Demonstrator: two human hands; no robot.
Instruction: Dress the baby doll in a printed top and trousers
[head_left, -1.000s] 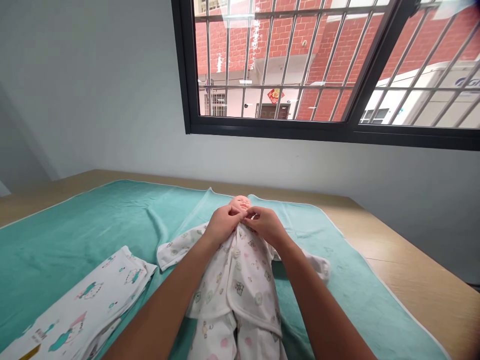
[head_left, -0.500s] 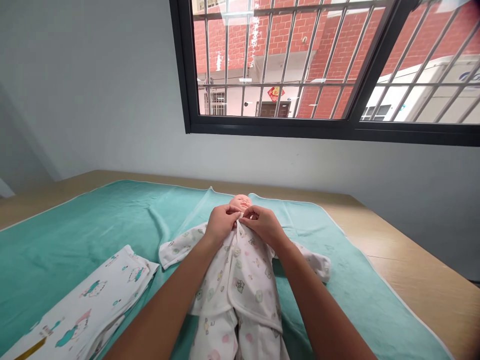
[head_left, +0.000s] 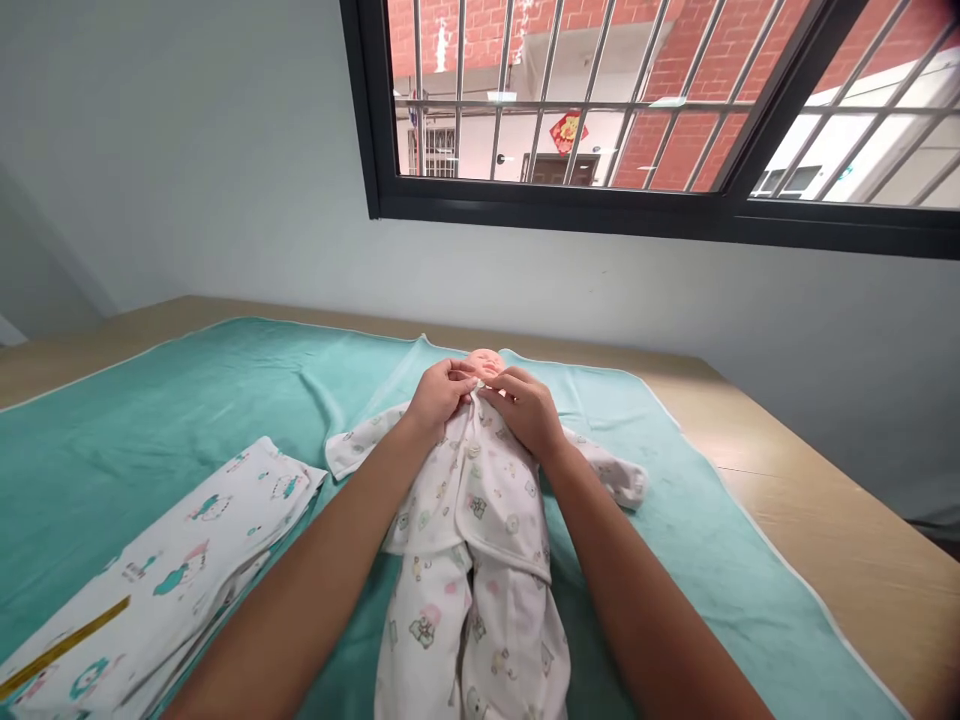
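Observation:
A baby doll (head_left: 486, 360) lies on its back, dressed in a white printed jacket (head_left: 504, 500) and matching trousers (head_left: 427, 625). My left hand (head_left: 441, 392) pinches the jacket's neck edge just below the doll's chin. Opposite it, my right hand (head_left: 527, 408) has its fingers closed on the other side of the same collar. Both sets of fingertips almost meet there; the fastening between them is too small to make out. The jacket's front edges overlap down the chest, with a button visible. Its sleeves spread out to both sides.
A teal blanket (head_left: 225, 400) covers much of the wooden table (head_left: 795, 480). Folded white printed cloth (head_left: 187, 560) lies at the left, with a gold-brown strip (head_left: 67, 645) on it. Behind the table are a grey wall (head_left: 225, 180) and a barred window with a dark frame (head_left: 555, 222).
The view has tipped downward, so the doll and table sit higher and more of the trousers shows. Both hands stay at the collar; my right fingers have shifted slightly.

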